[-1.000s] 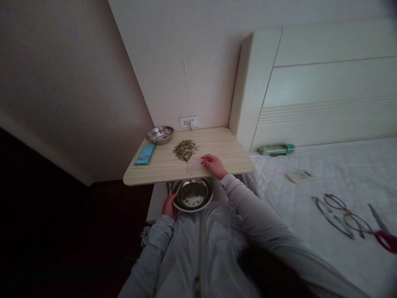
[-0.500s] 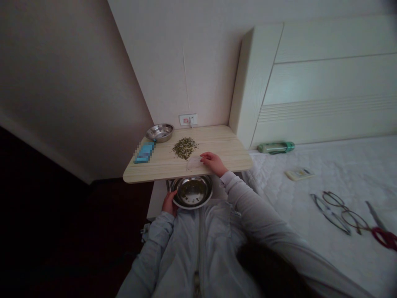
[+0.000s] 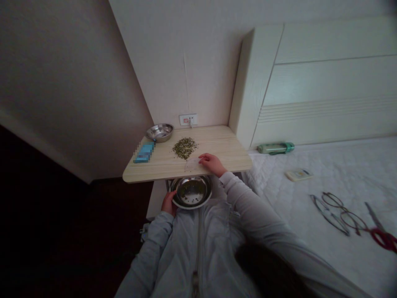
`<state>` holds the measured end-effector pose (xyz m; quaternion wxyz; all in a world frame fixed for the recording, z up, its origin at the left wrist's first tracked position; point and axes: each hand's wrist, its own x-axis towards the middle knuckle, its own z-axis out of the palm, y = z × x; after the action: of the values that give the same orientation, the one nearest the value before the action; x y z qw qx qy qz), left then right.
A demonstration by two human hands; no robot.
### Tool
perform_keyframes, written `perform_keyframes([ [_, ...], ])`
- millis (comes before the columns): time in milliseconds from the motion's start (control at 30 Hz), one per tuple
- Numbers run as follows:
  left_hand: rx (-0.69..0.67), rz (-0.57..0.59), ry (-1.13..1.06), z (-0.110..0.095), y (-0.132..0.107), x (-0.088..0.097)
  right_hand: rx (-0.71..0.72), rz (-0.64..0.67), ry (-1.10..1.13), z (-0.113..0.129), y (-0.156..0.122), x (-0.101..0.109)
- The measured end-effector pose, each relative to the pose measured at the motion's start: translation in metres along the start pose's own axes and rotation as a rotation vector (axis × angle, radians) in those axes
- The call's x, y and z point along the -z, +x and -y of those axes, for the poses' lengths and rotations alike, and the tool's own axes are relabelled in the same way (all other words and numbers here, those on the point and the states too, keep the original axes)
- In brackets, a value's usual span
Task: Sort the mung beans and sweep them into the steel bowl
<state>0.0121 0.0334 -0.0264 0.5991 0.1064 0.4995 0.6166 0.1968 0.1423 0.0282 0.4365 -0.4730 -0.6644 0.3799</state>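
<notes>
My left hand grips the left rim of a steel bowl, held just below the front edge of a light wooden tabletop. Some small green bits lie inside that bowl. Over the tabletop, my right hand pinches a thin, clear plastic piece, its free end pointing left and touching or close to the wood. Just behind the plastic is a loose pile of small greenish-brown grains, too small to name for sure.
At the tabletop's back left stands another steel bowl, with a blurred blue packet in front. A wall socket is behind. On the bed at right lie a green bottle, a pale box, glasses and red-handled scissors.
My right hand has shifted slightly left with the plastic piece, which now lies a little further left. My left hand and the bowl stay almost in place.
</notes>
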Motion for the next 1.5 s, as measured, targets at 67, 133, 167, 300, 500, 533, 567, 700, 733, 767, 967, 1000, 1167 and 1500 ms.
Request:
perform_keyframes([
  [67, 0.003, -0.003, 0.003, 0.0006, 0.0009, 0.0012, -0.004, 0.006, 0.001, -0.0011, 0.0009, 0.0004],
  [133, 0.000, 0.002, 0.004, 0.0014, 0.0021, 0.0026, -0.008, 0.007, 0.045, -0.0024, 0.0020, 0.0007],
  [167, -0.004, 0.007, 0.005, 0.0017, 0.0026, 0.0031, -0.009, 0.000, 0.074, -0.0031, 0.0027, 0.0009],
  [300, -0.025, 0.003, 0.000, 0.0017, 0.0021, 0.0030, -0.017, -0.070, 0.120, -0.0051, 0.0049, 0.0007],
  [500, -0.017, -0.009, -0.001, 0.0002, -0.0007, 0.0006, -0.017, -0.042, 0.045, -0.0044, 0.0042, 0.0001],
  [533, -0.019, -0.009, -0.004, 0.0004, -0.0003, 0.0008, -0.012, -0.026, 0.049, -0.0041, 0.0037, 0.0002],
  [567, -0.020, -0.009, -0.007, 0.0008, 0.0003, 0.0011, -0.007, -0.014, 0.059, -0.0038, 0.0033, 0.0004],
  [700, -0.031, 0.018, -0.007, 0.0027, 0.0028, 0.0027, 0.005, 0.008, 0.086, -0.0034, 0.0021, 0.0009],
  [733, -0.035, 0.021, -0.004, 0.0030, 0.0030, 0.0028, 0.007, 0.012, 0.086, -0.0036, 0.0020, 0.0009],
  [767, -0.038, 0.020, -0.003, 0.0031, 0.0029, 0.0028, 0.008, 0.017, 0.087, -0.0040, 0.0020, 0.0009],
  [967, -0.052, 0.013, -0.014, 0.0017, 0.0003, 0.0002, -0.007, 0.059, 0.106, -0.0037, 0.0017, 0.0006],
  [1000, -0.045, 0.014, -0.019, 0.0014, -0.0001, -0.0003, -0.009, 0.064, 0.106, -0.0027, 0.0013, 0.0008],
  [1167, -0.033, 0.008, -0.008, 0.0003, -0.0017, -0.0014, -0.020, 0.027, 0.150, 0.0024, -0.0003, 0.0018],
  [1500, -0.028, 0.025, -0.008, 0.0026, 0.0031, 0.0020, -0.033, 0.040, 0.109, -0.0033, 0.0021, -0.0001],
])
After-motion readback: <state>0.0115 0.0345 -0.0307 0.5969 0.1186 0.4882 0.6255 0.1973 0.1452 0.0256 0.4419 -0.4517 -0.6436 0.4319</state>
